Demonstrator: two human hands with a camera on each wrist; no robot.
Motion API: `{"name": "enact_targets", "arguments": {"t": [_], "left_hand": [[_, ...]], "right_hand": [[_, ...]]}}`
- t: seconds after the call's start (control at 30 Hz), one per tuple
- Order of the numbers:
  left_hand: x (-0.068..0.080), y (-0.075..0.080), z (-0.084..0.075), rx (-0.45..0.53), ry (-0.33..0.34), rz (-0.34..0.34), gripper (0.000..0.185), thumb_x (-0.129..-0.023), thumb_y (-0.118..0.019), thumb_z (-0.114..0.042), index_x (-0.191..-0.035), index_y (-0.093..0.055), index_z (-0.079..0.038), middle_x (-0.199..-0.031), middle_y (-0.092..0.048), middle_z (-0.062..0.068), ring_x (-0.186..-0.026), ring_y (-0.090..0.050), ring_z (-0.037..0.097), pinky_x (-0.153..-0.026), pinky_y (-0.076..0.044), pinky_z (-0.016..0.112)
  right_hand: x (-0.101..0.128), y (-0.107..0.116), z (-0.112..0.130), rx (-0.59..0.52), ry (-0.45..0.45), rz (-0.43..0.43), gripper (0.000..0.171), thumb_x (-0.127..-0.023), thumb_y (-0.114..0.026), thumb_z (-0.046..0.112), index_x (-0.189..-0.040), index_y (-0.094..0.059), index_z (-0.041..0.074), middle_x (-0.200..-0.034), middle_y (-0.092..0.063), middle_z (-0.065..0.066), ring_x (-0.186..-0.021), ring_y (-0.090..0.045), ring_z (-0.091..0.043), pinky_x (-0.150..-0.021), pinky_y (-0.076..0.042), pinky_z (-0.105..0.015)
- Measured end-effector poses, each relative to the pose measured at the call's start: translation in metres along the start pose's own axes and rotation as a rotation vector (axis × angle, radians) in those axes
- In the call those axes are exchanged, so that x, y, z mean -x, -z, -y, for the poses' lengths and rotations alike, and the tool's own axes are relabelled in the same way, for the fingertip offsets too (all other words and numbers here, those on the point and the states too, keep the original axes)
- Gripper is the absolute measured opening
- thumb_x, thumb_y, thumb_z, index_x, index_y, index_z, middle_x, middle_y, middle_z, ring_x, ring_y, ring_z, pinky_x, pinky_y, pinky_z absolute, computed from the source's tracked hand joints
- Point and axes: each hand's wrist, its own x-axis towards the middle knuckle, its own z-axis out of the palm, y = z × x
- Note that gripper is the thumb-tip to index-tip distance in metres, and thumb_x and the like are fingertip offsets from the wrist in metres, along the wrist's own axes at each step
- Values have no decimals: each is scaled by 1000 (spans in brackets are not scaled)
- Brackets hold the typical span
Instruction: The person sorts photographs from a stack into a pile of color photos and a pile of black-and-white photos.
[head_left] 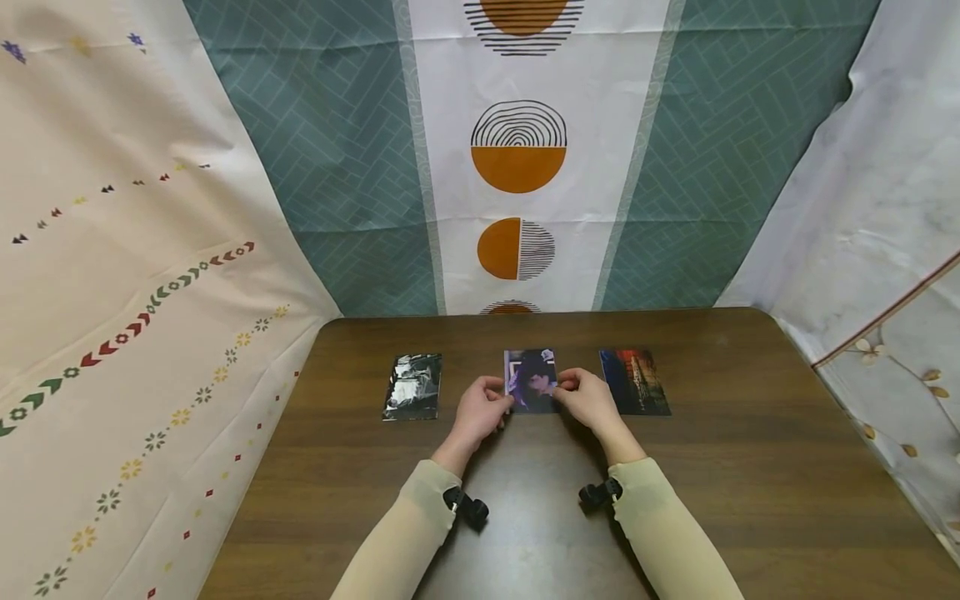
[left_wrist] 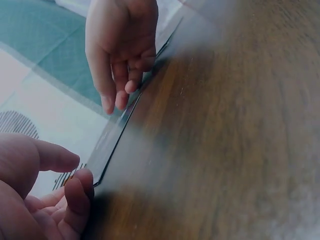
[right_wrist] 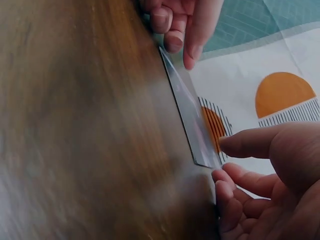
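Note:
A glossy picture card point(head_left: 531, 379) with a purple-toned portrait lies in the middle of a row of cards on the wooden table. At its left edge is my left hand point(head_left: 483, 410), fingertips by the near corner. My right hand point(head_left: 587, 398) is at the opposite edge, its fingertips at the card's side. In the right wrist view, a gap shows between the thumb and fingers of my right hand point(right_wrist: 265, 175) beside the card point(right_wrist: 187, 115). The left wrist view shows my left hand point(left_wrist: 50, 190) with loosely bent fingers at the card's corner.
A black-and-white picture card point(head_left: 413, 387) lies to the left on the table point(head_left: 517, 517). To the right is a dark card with orange and blue tones point(head_left: 634, 382). A patterned cloth point(head_left: 517, 167) hangs behind the table's far edge. Each wrist wears a small black camera.

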Motion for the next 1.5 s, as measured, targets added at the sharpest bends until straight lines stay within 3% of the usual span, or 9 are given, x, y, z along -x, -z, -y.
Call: {"name": "enact_targets", "arguments": {"t": [0.37, 0.7, 0.97, 1.5], "left_hand": [[-3, -1, -5, 4, 38, 9, 40, -92, -75, -6, -129, -64, 5, -76, -60, 3, -43, -52, 12, -41, -42, 23], [-8, -2, -8, -27, 74, 11, 38, -92, -74, -6, -128, -65, 6, -71, -60, 1, -40, -51, 10, -40, -41, 23], [-9, -3, -7, 15, 77, 10, 39, -92, -75, -5, -127, -65, 7, -71, -59, 1, -40, -50, 10, -40, -40, 21], [-10, -4, -3, 9, 89, 2, 38, -92, -76, -4, -127, -65, 6, -74, -60, 3, -41, -50, 11, -40, -39, 22]], "right_hand": [[-2, -5, 1, 22, -59, 8, 44, -98, -78, 25, -130, -70, -3, -115, -74, -17, -108, -67, -36, -99, -51, -53], [-3, -4, 3, 53, -56, 22, 38, -95, -79, 22, -123, -72, -4, -109, -73, -17, -101, -67, -35, -94, -53, -53], [-4, -5, 1, 47, -65, 16, 39, -95, -79, 23, -122, -72, -3, -108, -72, -16, -99, -66, -34, -94, -52, -52], [0, -7, 2, -68, -107, -1, 40, -97, -78, 25, -125, -68, -1, -116, -73, -18, -109, -67, -36, -97, -51, -53]]}}
